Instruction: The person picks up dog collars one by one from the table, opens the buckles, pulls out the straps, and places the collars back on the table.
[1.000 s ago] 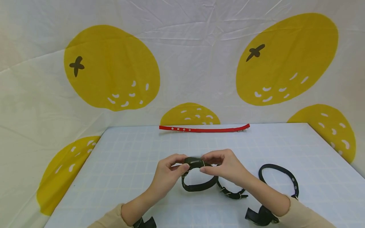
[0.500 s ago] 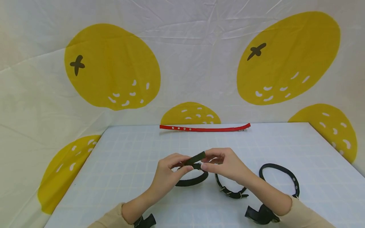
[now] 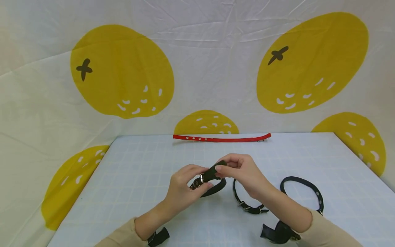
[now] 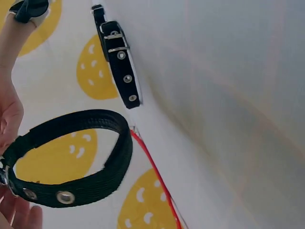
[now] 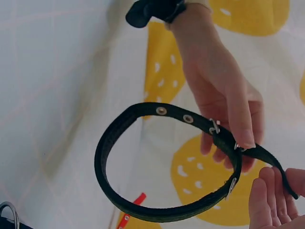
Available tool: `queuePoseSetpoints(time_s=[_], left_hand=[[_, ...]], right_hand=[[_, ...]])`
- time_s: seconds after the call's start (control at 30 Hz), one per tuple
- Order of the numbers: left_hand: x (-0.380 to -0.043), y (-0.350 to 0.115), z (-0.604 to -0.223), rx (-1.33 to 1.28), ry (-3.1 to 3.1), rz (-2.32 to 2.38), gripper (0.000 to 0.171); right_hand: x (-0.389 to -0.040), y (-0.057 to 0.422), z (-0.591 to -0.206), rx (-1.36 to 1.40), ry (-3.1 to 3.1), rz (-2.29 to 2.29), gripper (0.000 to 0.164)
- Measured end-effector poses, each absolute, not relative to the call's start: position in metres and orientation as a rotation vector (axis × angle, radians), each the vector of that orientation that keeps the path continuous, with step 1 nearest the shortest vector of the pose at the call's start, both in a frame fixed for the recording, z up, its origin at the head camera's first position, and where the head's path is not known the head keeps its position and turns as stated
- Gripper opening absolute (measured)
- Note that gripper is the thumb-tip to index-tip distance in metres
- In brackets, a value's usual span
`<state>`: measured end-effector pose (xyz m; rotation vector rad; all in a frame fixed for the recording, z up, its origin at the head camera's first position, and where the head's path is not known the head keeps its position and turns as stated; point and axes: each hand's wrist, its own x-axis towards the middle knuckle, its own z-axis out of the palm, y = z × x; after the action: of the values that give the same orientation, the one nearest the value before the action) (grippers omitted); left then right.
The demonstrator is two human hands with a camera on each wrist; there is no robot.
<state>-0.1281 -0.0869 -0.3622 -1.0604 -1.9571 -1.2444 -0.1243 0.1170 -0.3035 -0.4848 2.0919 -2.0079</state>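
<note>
A black dog collar [image 3: 218,188], fastened into a loop with metal eyelets and a buckle, is held above the table in both hands. My left hand [image 3: 185,183] pinches it beside the buckle, thumb below and fingers above. With thumb and fingers my right hand [image 3: 240,171] grips the strap's free end, which points up and right. In the right wrist view the collar's loop [image 5: 157,214] hangs to the left of both hands, and the strap end bends toward the right hand [image 5: 274,200]. A second buckled black collar [image 3: 247,208] lies just right of it.
Another black collar [image 3: 322,199] lies in a loop on the right, partly behind the right forearm. A straightened red collar [image 3: 222,140] runs along the back edge of the pale gridded table [image 3: 139,164]. Black bands [image 3: 279,233] sit at the wrists. Behind hangs a fruit-printed cloth [image 3: 213,75].
The held collar has turned so its buckle faces up and shows. The strap end has swung up and right, and the right hand has risen slightly, gripping it. Other collars stay put.
</note>
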Motion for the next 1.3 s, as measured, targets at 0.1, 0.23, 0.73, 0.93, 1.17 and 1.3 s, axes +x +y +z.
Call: queuePoseSetpoints(time_s=[0.1,0.23,0.73,0.93,1.17,1.3], left_hand=[[-0.128,-0.089,-0.363,-1.023,-1.965,-1.188,0.031],[-0.128,-0.09,-0.365,-1.005,-1.956,-1.212,0.027],[-0.109,-0.087,-0.334,-1.005,-1.927,-1.382,0.019],[-0.117,-0.089,-0.352,-0.986,-2.014,-1.389,0.018],[-0.12,-0.092,-0.358,-0.982,-2.055,-1.396,0.016],[-0.118,-0.092,-0.356,-0.962,-2.082,-1.418,0.015]], right_hand=[[-0.125,0.12,-0.303,-0.503,2.046,-2.035,0.019],[-0.124,0.125,-0.302,-0.538,2.015,-2.067,0.007],[-0.125,0.14,-0.307,-0.572,1.96,-2.153,0.008],[-0.126,0.142,-0.309,-0.552,1.909,-2.183,0.009],[-0.126,0.143,-0.31,-0.523,1.879,-2.208,0.011],[-0.126,0.144,-0.31,-0.521,1.877,-2.219,0.011]])
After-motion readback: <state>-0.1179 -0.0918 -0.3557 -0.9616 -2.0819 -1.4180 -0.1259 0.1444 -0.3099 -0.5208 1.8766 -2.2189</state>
